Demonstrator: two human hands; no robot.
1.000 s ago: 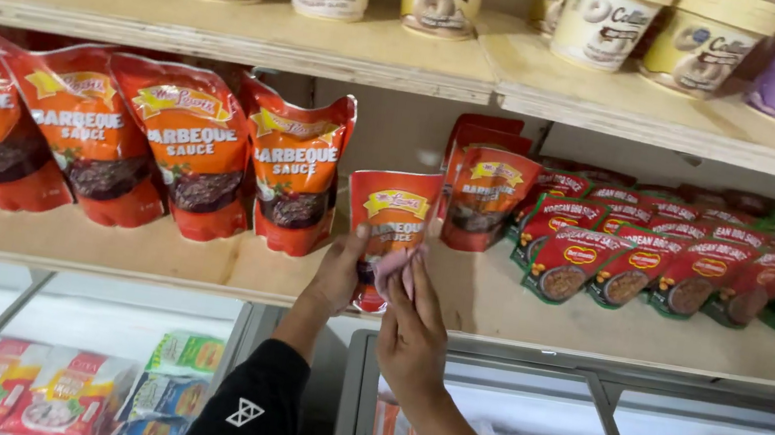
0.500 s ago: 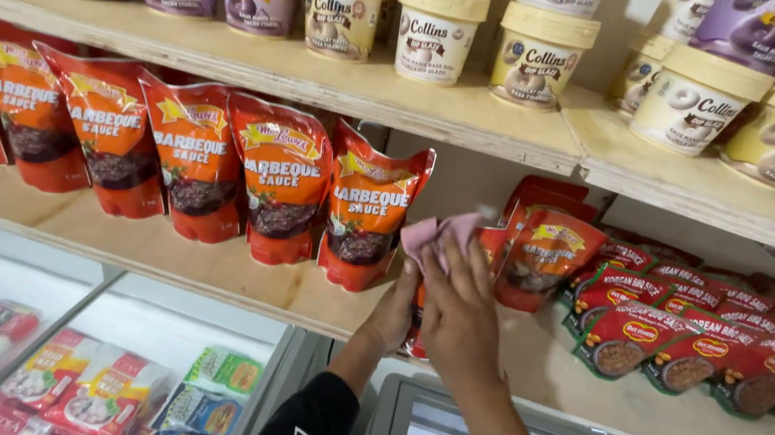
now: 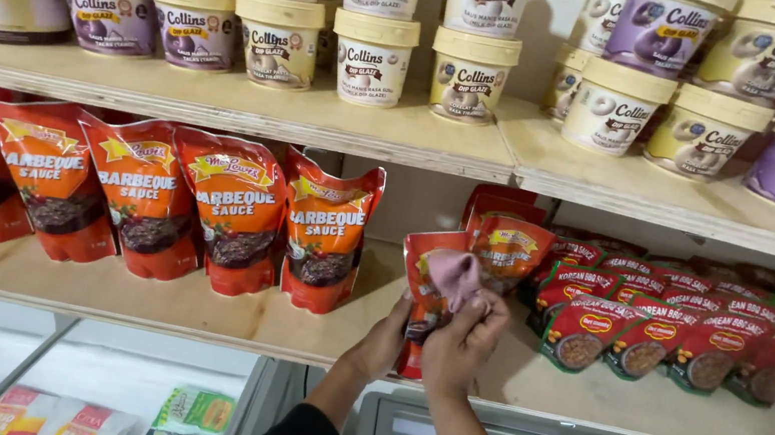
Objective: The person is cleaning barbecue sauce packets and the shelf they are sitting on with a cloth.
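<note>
A wooden shelf (image 3: 192, 316) carries upright red sauce pouches (image 3: 237, 212) and smaller red packets (image 3: 654, 336).

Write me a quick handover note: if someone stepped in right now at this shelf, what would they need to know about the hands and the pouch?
Left hand: holds a red sauce pouch upright at the front of the wooden shelf.
Right hand: presses a pink cloth against the pouch's face.
Nearby: row of barbecue sauce pouches stands to the left, smaller red packets to the right.
Done: pouch lifted out, cloth on it.
Left: it seems wiping, then placing the pouch in the gap.
</note>
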